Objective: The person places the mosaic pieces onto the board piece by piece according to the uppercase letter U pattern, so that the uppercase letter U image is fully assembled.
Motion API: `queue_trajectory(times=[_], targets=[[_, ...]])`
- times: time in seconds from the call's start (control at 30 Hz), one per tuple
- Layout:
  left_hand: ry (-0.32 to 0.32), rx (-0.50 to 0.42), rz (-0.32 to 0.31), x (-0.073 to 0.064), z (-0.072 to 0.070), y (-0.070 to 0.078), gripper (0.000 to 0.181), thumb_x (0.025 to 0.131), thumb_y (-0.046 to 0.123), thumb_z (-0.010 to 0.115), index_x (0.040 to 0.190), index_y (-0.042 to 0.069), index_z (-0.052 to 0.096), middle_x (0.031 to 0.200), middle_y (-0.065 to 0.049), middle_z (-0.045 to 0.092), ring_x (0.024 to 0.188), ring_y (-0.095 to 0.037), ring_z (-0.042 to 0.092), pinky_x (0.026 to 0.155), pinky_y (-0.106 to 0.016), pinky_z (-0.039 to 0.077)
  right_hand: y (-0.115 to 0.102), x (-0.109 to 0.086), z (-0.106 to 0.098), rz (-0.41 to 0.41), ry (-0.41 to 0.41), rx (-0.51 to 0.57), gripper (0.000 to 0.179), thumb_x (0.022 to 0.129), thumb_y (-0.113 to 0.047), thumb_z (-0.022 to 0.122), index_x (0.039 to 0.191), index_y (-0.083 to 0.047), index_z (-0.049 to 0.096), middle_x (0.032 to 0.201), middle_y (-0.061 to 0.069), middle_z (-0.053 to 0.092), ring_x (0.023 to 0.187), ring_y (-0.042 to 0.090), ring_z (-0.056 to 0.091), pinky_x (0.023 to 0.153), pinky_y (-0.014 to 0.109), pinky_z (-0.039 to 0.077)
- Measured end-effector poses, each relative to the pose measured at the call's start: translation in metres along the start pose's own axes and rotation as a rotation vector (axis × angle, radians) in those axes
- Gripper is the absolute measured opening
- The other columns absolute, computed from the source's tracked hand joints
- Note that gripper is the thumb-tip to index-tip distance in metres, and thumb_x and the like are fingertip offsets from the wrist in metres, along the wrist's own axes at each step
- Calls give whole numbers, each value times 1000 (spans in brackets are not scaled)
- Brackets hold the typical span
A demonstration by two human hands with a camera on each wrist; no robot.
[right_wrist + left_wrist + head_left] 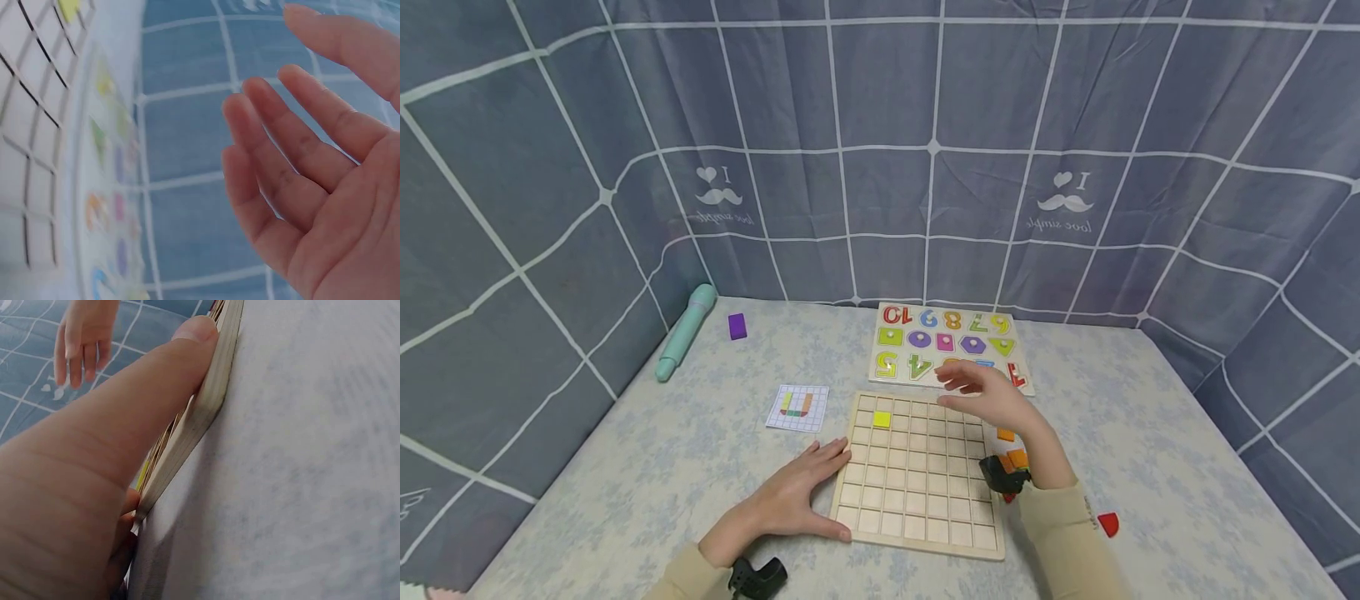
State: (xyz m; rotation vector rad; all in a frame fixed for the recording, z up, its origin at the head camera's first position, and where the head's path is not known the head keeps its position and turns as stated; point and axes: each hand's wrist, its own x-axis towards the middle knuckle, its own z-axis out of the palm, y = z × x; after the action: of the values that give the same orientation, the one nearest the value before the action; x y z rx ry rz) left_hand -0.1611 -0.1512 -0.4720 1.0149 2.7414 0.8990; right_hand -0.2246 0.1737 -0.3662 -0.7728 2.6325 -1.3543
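Note:
A wooden grid board (897, 479) lies flat on the table with one yellow square tile (882, 419) in a cell near its far left corner. My left hand (793, 492) rests against the board's left edge, fingers spread; in the left wrist view the thumb (197, 331) touches the board's side. Above the board's far right part hovers my right hand (988, 398), its fingers loosely bent and its palm bare in the right wrist view. Orange blocks (1017, 458) lie beside the board's right edge, partly hidden by the right wrist. Left of the board is a pattern card (798, 407) showing a coloured U shape.
Behind the grid board lies a number and shape puzzle board (880, 337). A purple block (737, 326) and a teal cylindrical object (687, 332) are at the back left. Off to the right sits a red piece (1108, 523). Grey-blue gridded curtains (887, 192) enclose the table.

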Motion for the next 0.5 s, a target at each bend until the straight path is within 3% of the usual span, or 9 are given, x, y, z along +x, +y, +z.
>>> queue_trajectory(times=[0.23, 0.5], targets=[[-3, -8, -3, 0, -1, 1, 107, 65, 69, 70, 143, 3, 39, 153, -9, 26, 140, -22, 22, 117, -41, 16, 13, -32, -27, 41, 95, -13, 42, 87, -25, 69, 125, -8, 59, 120, 9, 60, 105, 25, 58, 94, 44, 48], [-7, -19, 5, 0, -2, 2, 106, 65, 67, 71, 143, 3, 38, 153, -9, 25, 140, -22, 22, 117, -39, 15, 27, -56, -37, 95, 109, -56, 41, 87, -25, 69, 123, -6, 60, 114, 9, 62, 100, 22, 60, 89, 39, 51]])
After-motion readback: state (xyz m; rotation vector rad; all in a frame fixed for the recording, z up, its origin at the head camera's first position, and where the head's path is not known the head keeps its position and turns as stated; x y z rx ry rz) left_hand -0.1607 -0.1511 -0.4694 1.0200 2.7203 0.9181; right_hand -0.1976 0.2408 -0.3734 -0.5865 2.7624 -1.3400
